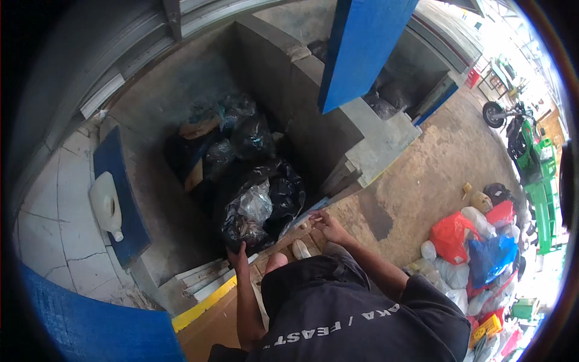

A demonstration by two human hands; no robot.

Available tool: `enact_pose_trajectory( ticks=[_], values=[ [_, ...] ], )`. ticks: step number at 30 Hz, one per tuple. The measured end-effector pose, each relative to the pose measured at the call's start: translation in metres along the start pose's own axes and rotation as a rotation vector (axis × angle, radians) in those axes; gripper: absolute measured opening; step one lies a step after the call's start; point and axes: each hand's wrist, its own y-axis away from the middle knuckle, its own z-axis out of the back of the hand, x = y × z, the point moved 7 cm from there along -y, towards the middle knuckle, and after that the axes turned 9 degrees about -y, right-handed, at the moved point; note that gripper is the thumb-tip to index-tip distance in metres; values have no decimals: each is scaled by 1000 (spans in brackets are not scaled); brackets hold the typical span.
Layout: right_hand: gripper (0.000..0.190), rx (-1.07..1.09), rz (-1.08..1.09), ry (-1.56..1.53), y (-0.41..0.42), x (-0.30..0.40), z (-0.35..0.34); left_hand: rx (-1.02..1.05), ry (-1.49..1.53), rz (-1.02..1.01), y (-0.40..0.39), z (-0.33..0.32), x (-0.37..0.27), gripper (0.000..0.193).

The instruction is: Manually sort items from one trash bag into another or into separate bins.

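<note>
My left hand point(238, 259) grips the near rim of an open black plastic garbage bag point(288, 185), thumb on top. Inside the bag sit a crumpled clear plastic bag point(255, 202) and some brownish refuse point(249, 231) too jumbled to make out. To the right of the bag, my right hand point(329, 227) is raised near the pit's front edge, its fingers apart and nothing visible in them. The black bag lies at the near end of a concrete pit, against several filled dark plastic bags point(253, 135) and a torn cardboard piece point(199, 128).
A concrete wall point(312, 99) divides the pit from another bay. A blue post point(362, 54) hangs into view above it. A white plastic jug point(106, 203) lies on a blue board point(126, 194) at left. Piled bags point(452, 235) and a green motorcycle point(524, 145) stand right.
</note>
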Motion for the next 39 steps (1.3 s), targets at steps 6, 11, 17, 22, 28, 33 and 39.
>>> enact_pose_trajectory(
  ticks=[6, 11, 17, 22, 28, 33, 39],
  values=[
    [88, -224, -368, 114, -47, -75, 36, -217, -183, -285, 33, -1, -56, 52],
    [95, -211, -540, 113, -97, -82, -3, -330, -254, -210, 19, 27, -20, 37],
    [56, -199, -427, 11, -135, -135, -13, -356, -253, -160, 24, 41, -14, 41],
    [44, -383, -427, -170, -154, -154, -26, -227, -258, 107, 53, 69, 3, 52],
    [22, -538, -259, -129, -185, -171, 20, -228, 48, 162, 20, 50, 67, 47],
    [22, -512, -150, -356, -189, -169, 50, -309, 207, 44, -16, 31, 9, 52],
    [39, -264, -63, -533, -123, 17, -73, -611, -84, -72, -34, 113, -73, 66]
  ],
)
